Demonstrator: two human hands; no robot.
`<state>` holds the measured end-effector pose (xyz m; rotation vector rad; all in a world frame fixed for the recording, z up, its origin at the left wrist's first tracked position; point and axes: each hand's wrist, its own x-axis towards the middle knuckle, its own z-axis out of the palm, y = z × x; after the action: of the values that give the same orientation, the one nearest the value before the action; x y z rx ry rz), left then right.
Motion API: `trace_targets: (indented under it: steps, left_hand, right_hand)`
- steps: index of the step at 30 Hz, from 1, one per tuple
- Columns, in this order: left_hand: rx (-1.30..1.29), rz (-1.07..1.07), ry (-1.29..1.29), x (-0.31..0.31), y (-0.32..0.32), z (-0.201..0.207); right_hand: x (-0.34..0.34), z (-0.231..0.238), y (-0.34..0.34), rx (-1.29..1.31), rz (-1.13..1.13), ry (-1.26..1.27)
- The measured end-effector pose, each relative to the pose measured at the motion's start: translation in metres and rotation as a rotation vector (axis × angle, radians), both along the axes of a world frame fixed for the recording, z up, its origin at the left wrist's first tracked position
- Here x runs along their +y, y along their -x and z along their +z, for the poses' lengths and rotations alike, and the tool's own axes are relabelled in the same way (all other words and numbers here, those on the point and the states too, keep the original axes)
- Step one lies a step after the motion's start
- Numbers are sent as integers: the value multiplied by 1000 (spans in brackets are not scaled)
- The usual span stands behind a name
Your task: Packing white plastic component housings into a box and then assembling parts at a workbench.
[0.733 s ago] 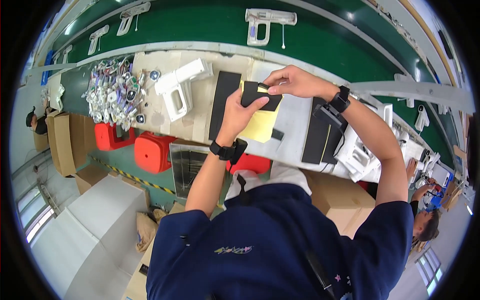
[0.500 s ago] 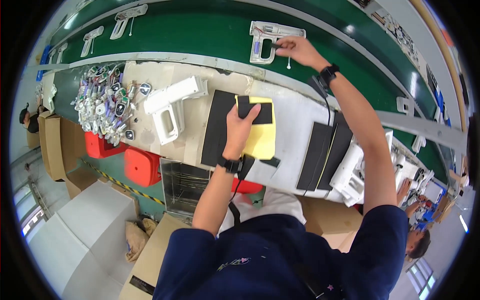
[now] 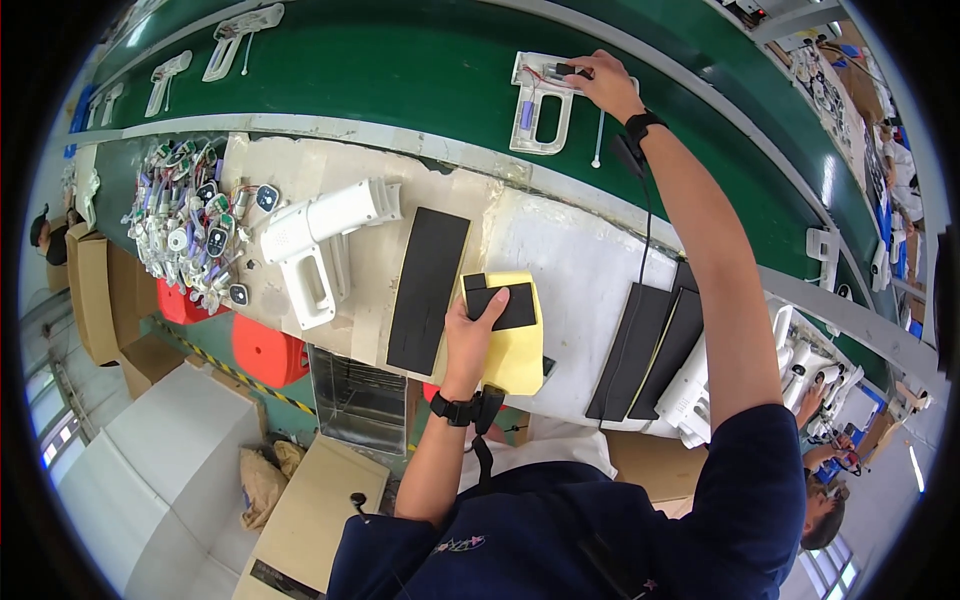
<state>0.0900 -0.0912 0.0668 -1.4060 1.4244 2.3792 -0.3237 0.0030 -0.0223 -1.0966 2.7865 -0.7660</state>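
Note:
My left hand (image 3: 470, 342) is closed on a yellow backing sheet (image 3: 515, 362) over the near bench, thumb on top and the other fingers hidden beneath. Black foam pads (image 3: 514, 309) lie on that sheet under the thumb. On the green conveyor, my right hand (image 3: 608, 86) pinches a small black foam piece (image 3: 572, 71) at the barrel part of a white gun-shaped housing half (image 3: 522, 72). Red wires and a purple part (image 3: 527, 115) sit inside this housing. A thin white-tipped lead (image 3: 598, 140) hangs from it beside my wrist.
A dark foam sheet (image 3: 428, 290) and a white gun-shaped housing (image 3: 310, 225) lie left on the bench, beyond them a pile of wired parts (image 3: 185, 220). More dark sheets (image 3: 630, 345) lie right. Further housings (image 3: 240, 40) rest on the conveyor. Red stools (image 3: 268, 350) stand below.
My right hand has moved with the small black piece from the housing's handle area up to its barrel. My left hand, still gripping the yellow sheet, has come nearer to my body.

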Motion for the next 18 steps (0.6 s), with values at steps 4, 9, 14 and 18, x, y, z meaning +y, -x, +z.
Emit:
trace_targets:
  steps: [4,9,14,18]
  left_hand:
    - [22,15,29,-4,13,-2]
    - [127,-34,104,-25,36,-3]
    - [110,-73,123,-21,37,6]
    - [71,-40,74,-17,25,7]
  right_hand:
    - [-4,23,-19,16,-6,-8]
    - [-4,73,-84,-183,394,136]
    - [-7,50,-70,-147,359,117]
    - [-15,35,-75,-311,344,184]
